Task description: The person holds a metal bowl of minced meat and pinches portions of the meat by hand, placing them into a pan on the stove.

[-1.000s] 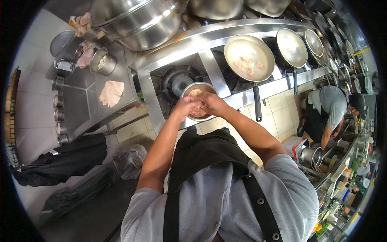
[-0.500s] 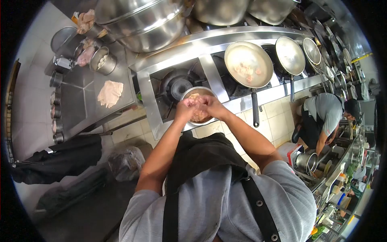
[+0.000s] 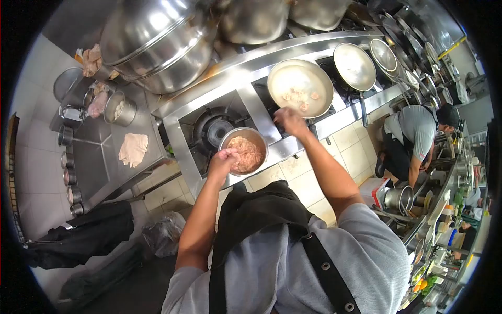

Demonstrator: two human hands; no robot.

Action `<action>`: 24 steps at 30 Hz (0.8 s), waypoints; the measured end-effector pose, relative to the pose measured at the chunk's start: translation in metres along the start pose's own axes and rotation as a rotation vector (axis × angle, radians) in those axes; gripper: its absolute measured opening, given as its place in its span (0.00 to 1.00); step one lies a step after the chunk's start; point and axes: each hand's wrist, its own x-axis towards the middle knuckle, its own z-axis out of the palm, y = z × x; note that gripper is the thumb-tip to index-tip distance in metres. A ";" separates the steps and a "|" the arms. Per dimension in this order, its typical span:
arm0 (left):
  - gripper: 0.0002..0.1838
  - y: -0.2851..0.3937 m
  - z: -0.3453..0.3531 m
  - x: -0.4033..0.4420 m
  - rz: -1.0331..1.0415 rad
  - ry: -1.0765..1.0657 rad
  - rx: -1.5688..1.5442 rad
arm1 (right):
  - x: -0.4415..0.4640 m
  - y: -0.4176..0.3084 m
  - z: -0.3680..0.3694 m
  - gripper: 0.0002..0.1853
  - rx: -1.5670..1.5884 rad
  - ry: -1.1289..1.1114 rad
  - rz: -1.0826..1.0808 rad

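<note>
A steel bowl [image 3: 265,156] of pinkish, minced-looking raw meat [image 3: 246,157] rests at the front edge of the stove, beside the left burner. At its left rim is my left hand [image 3: 225,159], the fingers pinched together over the meat; what lies between them is hidden. My right hand [image 3: 291,121] hovers at the near left edge of the large frying pan [image 3: 314,78], fingers curled in and slightly blurred. Whether it holds a bit of meat does not show. Several small meat pieces [image 3: 297,98] lie in the pan's near half.
A second frying pan [image 3: 355,65] sits to the right. Large steel pots [image 3: 157,47] stand behind the stove. On the left counter are a flat pale piece of raw meat or skin [image 3: 134,149] and a pot [image 3: 120,109] of round pale items. A co-worker [image 3: 410,133] bends at the right.
My hands were together over the bowl; my right hand has moved right to the frying pan, while my left stays at the bowl. The camera view has shifted slightly.
</note>
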 end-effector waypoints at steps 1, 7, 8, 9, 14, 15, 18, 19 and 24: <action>0.17 -0.001 0.001 0.001 0.000 0.001 0.002 | 0.009 -0.019 -0.021 0.17 -0.243 0.062 0.156; 0.21 -0.005 0.005 0.004 0.053 0.044 -0.114 | 0.044 0.037 -0.041 0.14 -0.463 -0.050 0.311; 0.21 -0.006 0.004 0.007 0.066 0.039 -0.113 | 0.044 0.043 -0.040 0.13 -0.496 -0.133 0.293; 0.21 -0.008 0.003 0.008 0.074 0.038 -0.112 | 0.041 0.043 -0.039 0.13 -0.493 -0.151 0.289; 0.19 0.013 0.007 0.000 0.019 -0.013 -0.316 | 0.029 0.004 -0.041 0.12 -0.410 0.051 0.178; 0.19 0.018 0.009 -0.005 0.018 -0.003 -0.315 | 0.026 -0.007 -0.042 0.12 -0.363 0.102 0.139; 0.19 0.024 0.014 -0.006 0.015 0.037 -0.336 | 0.004 -0.050 -0.004 0.16 0.060 -0.109 0.069; 0.19 0.017 0.011 0.000 0.014 0.009 -0.293 | -0.008 -0.086 0.002 0.16 -0.038 -0.229 -0.016; 0.20 0.018 0.018 0.000 0.003 0.015 -0.257 | -0.050 -0.098 0.072 0.25 -0.133 -0.399 -0.262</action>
